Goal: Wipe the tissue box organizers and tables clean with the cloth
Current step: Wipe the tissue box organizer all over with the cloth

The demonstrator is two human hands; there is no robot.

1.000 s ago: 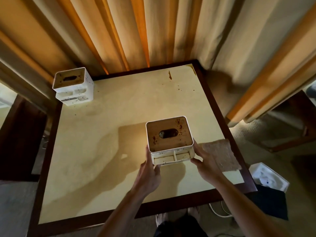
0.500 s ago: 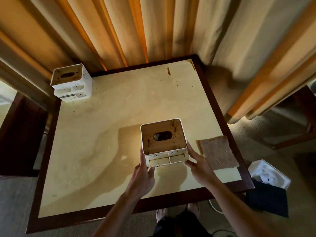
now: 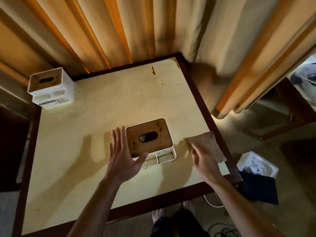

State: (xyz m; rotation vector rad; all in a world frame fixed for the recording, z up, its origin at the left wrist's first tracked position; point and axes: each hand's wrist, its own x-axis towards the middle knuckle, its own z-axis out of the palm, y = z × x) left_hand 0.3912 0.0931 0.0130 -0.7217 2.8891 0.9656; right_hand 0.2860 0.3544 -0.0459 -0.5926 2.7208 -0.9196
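Note:
A white tissue box organizer (image 3: pixel 164 134) with a stained brown lid stands near the middle of the cream table (image 3: pixel 85 142). My left hand (image 3: pixel 123 156) hovers just left of it, fingers spread, holding nothing. My right hand (image 3: pixel 203 163) reaches to the right, its fingertips at the near left edge of the brown cloth (image 3: pixel 208 144) that lies flat by the table's right edge. A second white organizer (image 3: pixel 51 88) with a speckled lid stands at the far left corner. Dark spots mark the tabletop near the far edge.
Curtains (image 3: pixel 153 28) hang right behind the table. A white box (image 3: pixel 258 165) on a dark mat lies on the carpet at the right. A cable and my bare feet (image 3: pixel 172 211) are below the table's near edge. Dark wooden furniture stands on both sides.
The near organizer has been set down on the table and both hands have let go of it. My left hand opened beside it; my right hand moved right to the cloth.

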